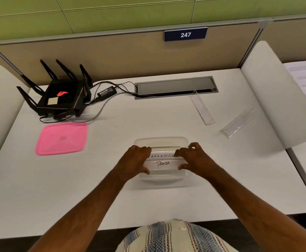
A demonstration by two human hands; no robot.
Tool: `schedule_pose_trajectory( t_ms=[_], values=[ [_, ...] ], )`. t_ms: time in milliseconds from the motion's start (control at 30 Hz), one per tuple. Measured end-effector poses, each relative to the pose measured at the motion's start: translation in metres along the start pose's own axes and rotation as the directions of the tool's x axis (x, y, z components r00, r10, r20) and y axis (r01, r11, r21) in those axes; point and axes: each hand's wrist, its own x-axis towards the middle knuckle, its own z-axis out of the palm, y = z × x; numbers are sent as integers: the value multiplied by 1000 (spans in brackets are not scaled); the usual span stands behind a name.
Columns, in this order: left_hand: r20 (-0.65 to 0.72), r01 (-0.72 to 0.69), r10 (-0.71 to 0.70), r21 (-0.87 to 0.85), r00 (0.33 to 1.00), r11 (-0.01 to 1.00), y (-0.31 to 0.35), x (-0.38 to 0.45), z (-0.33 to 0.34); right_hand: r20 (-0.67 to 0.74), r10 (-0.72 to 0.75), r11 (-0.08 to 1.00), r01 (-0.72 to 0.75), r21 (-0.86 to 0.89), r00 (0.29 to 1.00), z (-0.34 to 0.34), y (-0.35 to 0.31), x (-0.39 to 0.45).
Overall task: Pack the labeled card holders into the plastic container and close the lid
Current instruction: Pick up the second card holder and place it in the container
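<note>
Both forearms are reaching forward over the desk edge. Left hand is gripping the left end of the PANDA holder, fingers curled over the top, thumb at the near side. Right hand is gripping its right end the same way. The holder is sitting between the hands, inside the clear container, open, no lid on. Just behind it in the container another labeled holder is lying, its text partly hidden by the fingers. Lid, pink, is lying flat well left of the left hand, slightly farther. Two more holders are lying on the desk, far right of the right hand: side holder nearer, rear holder beyond it by the cable slot. Router is sitting far left, past the lid. Sign 247 is hanging on the partition at the back.
</note>
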Motion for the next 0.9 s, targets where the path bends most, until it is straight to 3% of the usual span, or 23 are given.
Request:
schedule_pose_trajectory(
  t_ms=[500, 900],
  values=[
    [235, 31, -44, 55, 971, 998, 3, 14, 16, 234, 10, 931, 76, -358, 972, 15, -11, 24],
    [223, 65, -85, 94, 971, 993, 5, 19, 22, 196, 4, 933, 67, -354, 981, 26, -11, 29]
  ],
)
